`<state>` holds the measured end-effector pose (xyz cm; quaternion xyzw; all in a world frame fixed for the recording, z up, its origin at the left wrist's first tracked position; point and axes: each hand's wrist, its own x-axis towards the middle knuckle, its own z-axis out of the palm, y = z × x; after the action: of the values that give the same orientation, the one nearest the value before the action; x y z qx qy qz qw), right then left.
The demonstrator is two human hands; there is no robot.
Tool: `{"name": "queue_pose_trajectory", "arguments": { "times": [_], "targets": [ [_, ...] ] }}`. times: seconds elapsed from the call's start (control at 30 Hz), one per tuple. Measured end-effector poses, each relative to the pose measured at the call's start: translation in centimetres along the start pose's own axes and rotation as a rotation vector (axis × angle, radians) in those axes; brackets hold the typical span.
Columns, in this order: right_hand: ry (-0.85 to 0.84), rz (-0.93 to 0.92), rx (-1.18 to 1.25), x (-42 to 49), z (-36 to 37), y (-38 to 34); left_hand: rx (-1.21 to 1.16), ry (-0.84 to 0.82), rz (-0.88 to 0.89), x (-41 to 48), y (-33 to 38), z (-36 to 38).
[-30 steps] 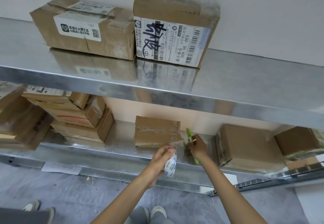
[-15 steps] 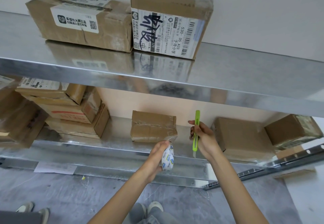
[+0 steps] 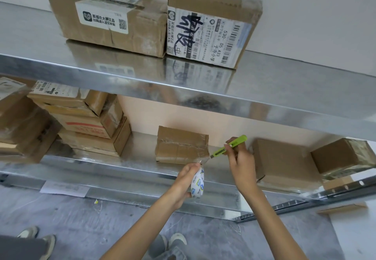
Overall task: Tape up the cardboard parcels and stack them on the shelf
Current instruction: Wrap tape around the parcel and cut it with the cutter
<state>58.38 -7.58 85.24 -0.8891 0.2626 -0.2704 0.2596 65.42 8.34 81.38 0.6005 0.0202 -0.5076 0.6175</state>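
— What is seen underfoot?
— A grey floor [image 3: 61,219], streaked with pale marks. A white sheet of paper [image 3: 65,188] is laid flat on it at the left, and a small yellow scrap [image 3: 96,201] is found near its right end.
— Are any shoes seen?
— A pair of grey shoes [image 3: 28,232] is seen in the lower left corner beside a dark trouser leg, and another light shoe [image 3: 177,239] at the bottom centre.
— And elsewhere?
— A plain white wall [image 3: 305,15] is seen at the top. A flat strip of cardboard [image 3: 341,208] is laid on the floor at the right, beside a white surface [image 3: 354,235].
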Motion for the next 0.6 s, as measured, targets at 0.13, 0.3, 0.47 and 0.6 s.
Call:
{"name": "queue_pose_trajectory", "arguments": {
  "times": [0.13,0.3,0.47,0.6],
  "targets": [
    [-0.005,0.019,0.279,-1.2,-0.2,-1.4,-0.009,0.025,-0.001,0.0,-0.1,-0.2],
    [0.081,0.055,0.383,-1.7,-0.3,-2.0,0.011,0.042,-0.006,0.1,-0.2,0.0],
    [-0.024,0.058,0.391,-2.6,1.7,-2.9,0.01,0.054,0.017,-0.1,-0.3,0.2],
    [0.051,0.221,0.539,-2.7,2.7,-3.3,0.029,0.103,0.095,0.1,-0.2,0.4]
  ]
}}
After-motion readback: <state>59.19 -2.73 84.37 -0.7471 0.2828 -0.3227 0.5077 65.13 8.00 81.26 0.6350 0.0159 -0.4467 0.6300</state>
